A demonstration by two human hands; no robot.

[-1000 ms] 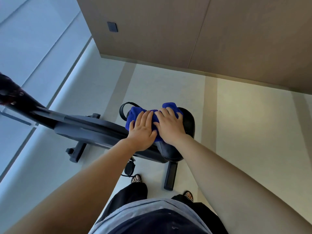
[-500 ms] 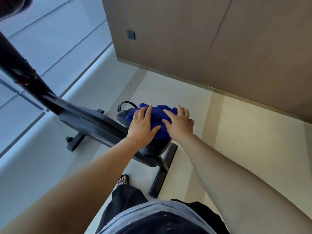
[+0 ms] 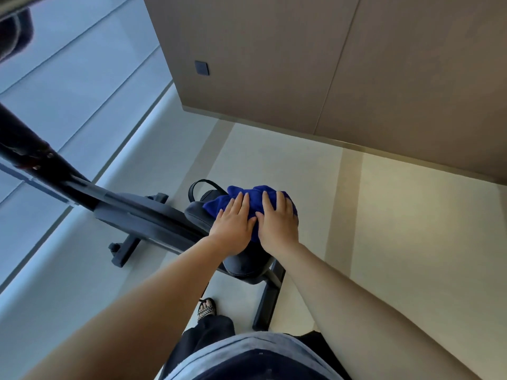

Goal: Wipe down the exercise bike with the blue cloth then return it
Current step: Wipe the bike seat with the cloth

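Both hands lie flat, fingers straight: the left hand (image 3: 233,224) and right hand (image 3: 277,223) press the blue cloth (image 3: 253,198) onto the bike seat (image 3: 244,263). Both arms reach forward, side by side

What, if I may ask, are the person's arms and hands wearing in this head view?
Nothing shows on either. The left hand and the right hand wear no gloves, and no ring, watch or bracelet is visible. The left forearm and the right forearm carry no sleeve as far up as the frame reaches.
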